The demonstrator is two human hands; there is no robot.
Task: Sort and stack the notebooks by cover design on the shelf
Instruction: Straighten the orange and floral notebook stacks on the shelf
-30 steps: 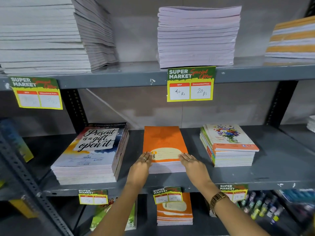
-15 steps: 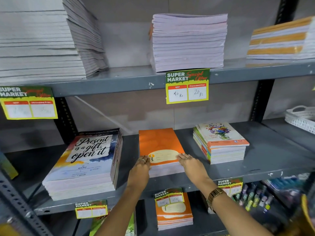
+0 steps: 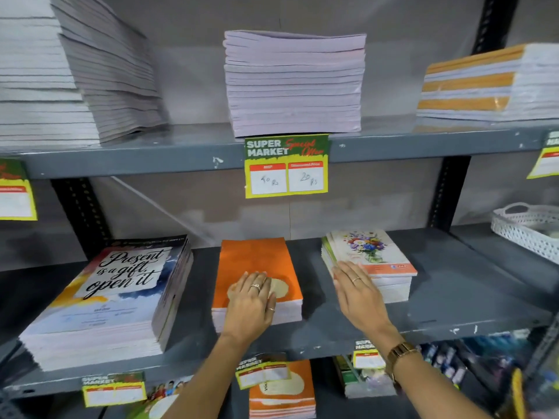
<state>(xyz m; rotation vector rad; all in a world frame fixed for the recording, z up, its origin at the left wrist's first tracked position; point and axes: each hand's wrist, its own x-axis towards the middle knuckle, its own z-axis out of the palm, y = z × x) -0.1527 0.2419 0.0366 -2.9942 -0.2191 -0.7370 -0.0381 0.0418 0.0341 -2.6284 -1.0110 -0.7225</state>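
orange stack [image 3: 257,264]: mid shelf [image 3: 453,297], near front edge, pressed flat by left hand [image 3: 251,306], fingers together, nothing gripped | floral stack [image 3: 372,261]: just right, left side touched by right hand [image 3: 357,294], fingers extended | handling: thin, floppy, slippery covers judged; hold advised at both side edges

The shelf [image 3: 453,300] is grey painted metal, smooth, with small chips along its front lip. The orange notebooks [image 3: 254,261] have a matt paper cover; their page edges look pale and finely ribbed. At 3 o'clock from them, the floral notebooks [image 3: 372,252] show a slightly glossy paper cover. At 9 o'clock, the lettered notebooks [image 3: 127,279] look smooth and satin. The white basket [image 3: 526,228] is perforated plastic. The price tag [image 3: 286,166] is glossy printed card. The watch [image 3: 400,353] looks like shiny gold-toned metal.
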